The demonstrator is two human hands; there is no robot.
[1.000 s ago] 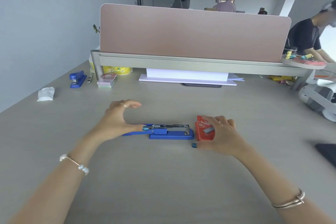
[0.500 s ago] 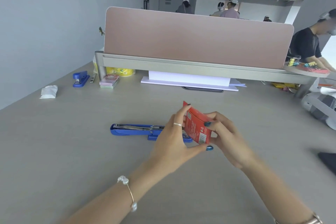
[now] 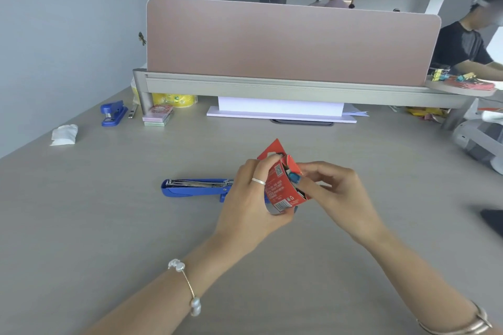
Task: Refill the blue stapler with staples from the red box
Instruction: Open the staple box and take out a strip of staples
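Note:
The blue stapler [image 3: 194,188] lies flat on the grey table [image 3: 109,226], swung fully open with its metal staple rail facing up. Its right end is hidden behind my left hand [image 3: 250,198]. My left hand holds the red box [image 3: 280,185] above the table, just right of the stapler. The box's top flap stands open, pointing up. My right hand [image 3: 329,190] is at the box's open end, with a finger and thumb pushed into the opening. No staples are visible outside the box.
A second blue stapler [image 3: 113,113], a stack of small boxes [image 3: 158,116] and a white crumpled packet [image 3: 64,134] sit at the far left. A pink divider [image 3: 285,41] closes the back. A person works at the right. A dark object [image 3: 494,221] lies at the right edge.
The red box left the table and rose into both hands; my left hand came off the stapler. The box's flap has opened and my right fingers moved into the opening.

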